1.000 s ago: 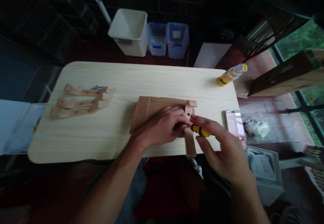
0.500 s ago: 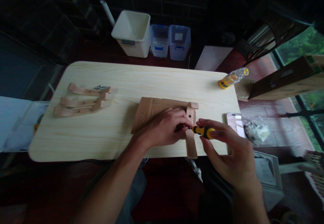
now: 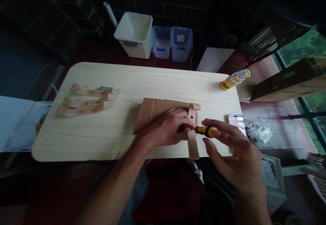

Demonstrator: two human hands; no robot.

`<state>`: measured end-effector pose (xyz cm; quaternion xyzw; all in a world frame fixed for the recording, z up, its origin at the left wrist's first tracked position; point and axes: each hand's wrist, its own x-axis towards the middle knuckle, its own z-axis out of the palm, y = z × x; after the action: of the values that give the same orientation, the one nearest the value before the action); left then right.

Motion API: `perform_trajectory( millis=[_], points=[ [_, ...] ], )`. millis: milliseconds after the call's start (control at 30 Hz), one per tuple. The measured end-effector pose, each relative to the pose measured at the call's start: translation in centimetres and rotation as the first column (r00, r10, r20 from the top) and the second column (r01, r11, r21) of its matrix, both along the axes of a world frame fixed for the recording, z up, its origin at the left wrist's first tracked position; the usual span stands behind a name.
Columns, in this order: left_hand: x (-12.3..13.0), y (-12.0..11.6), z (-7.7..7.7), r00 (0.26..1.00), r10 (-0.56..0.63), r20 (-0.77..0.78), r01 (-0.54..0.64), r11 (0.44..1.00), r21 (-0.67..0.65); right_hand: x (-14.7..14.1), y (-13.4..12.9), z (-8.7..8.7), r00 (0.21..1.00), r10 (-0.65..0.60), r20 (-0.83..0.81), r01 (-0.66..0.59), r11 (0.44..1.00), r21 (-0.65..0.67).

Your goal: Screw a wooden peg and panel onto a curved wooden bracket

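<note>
A folded brown cardboard piece [image 3: 165,104] lies on the table under my left hand [image 3: 170,126]. A curved wooden piece [image 3: 193,147] with a dark hole lies across its right end, its lower end reaching the table's front edge. My left fingers are closed around the middle of that wooden piece, beside the screwdriver's tip; the exact contact is hidden. The yellow and black screwdriver [image 3: 205,130] lies nearly level, tip toward my left fingertips. My right hand [image 3: 234,150] is loosely around its handle, a fingertip against the butt and the thumb a little off it.
Several similar curved wooden pieces [image 3: 84,110] lie at the table's left, with small metal parts [image 3: 103,88] behind. A yellow-capped clear bottle [image 3: 235,79] stands at the back right corner. A phone [image 3: 236,121] lies at the right edge. Bins [image 3: 137,41] stand beyond the table.
My right thumb and fingers have spread slightly away from the screwdriver handle. The left hand keeps its place on the wooden piece. The whole view has shifted a little.
</note>
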<state>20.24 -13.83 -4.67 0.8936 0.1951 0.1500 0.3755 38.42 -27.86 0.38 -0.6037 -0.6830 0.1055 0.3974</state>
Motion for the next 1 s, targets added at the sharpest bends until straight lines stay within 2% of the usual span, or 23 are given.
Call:
perform_trajectory(
  millis=[133, 400, 567, 800, 1000],
  points=[
    [-0.04, -0.01, -0.07, 1.000, 0.003, 0.006, -0.003, 1.000, 0.015, -0.11, -0.22, 0.10, 1.000, 0.007, 0.021, -0.007, 1.000, -0.028],
    [-0.13, -0.04, 0.01, 1.000, 0.004, 0.006, -0.004, 1.000, 0.008, -0.31, -0.10, 0.59, 0.990, -0.016, 0.143, 0.013, 1.000, 0.025],
    [-0.15, -0.08, 0.05, 1.000, 0.017, -0.001, -0.017, 1.000, 0.017, -0.56, -0.23, 0.72, 0.995, 0.034, 0.095, -0.032, 0.999, -0.019],
    [-0.10, -0.14, -0.14, 1.000, 0.014, -0.001, -0.014, 1.000, 0.004, -0.11, -0.34, 0.40, 0.997, 0.059, 0.058, -0.059, 0.998, 0.010],
    [-0.04, -0.15, -0.12, 1.000, 0.017, 0.013, -0.017, 1.000, 0.020, -0.05, -0.75, 0.36, 0.996, 0.082, 0.042, -0.082, 0.996, -0.020]
  ],
)
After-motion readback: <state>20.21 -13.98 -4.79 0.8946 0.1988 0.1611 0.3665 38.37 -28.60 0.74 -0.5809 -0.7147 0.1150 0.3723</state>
